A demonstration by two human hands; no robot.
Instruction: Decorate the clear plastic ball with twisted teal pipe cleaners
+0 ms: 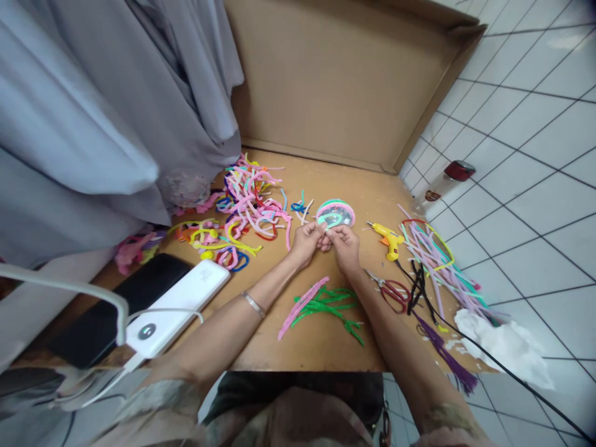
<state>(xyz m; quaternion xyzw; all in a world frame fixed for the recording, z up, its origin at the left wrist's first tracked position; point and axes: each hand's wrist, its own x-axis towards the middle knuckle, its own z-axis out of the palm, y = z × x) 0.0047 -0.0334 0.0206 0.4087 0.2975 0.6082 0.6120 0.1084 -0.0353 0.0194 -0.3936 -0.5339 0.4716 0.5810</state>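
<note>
Both hands meet near the middle of the wooden table. My left hand and my right hand pinch a mint-green fuzzy stem, bent into a loop, between their fingertips. Just behind the fingers lies a round clear piece with a pink and green fuzzy rim; whether the fingers touch it cannot be made out. Between my forearms rest green fuzzy stems and a pink one.
A colourful heap of fuzzy stems lies left, near a white power bank and black phone. On the right are a yellow glue gun, red-handled scissors, lilac stems and a bottle. Cardboard stands behind.
</note>
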